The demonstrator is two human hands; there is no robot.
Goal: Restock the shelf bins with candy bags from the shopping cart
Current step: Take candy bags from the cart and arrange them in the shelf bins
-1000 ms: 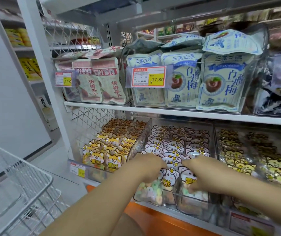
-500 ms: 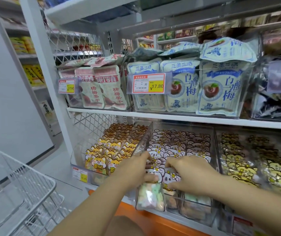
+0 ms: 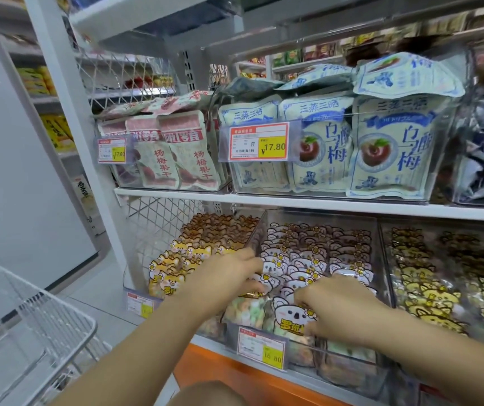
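Both our hands are in the middle bin (image 3: 258, 227) on the lower shelf (image 3: 212, 346), at its front edge. Our right hand (image 3: 337, 310) pinches the front koala bag (image 3: 289, 315) by its top. Our left hand (image 3: 229, 278) curls over the candy bags (image 3: 246, 312) in the bin's front left corner; whether it grips one we cannot tell.
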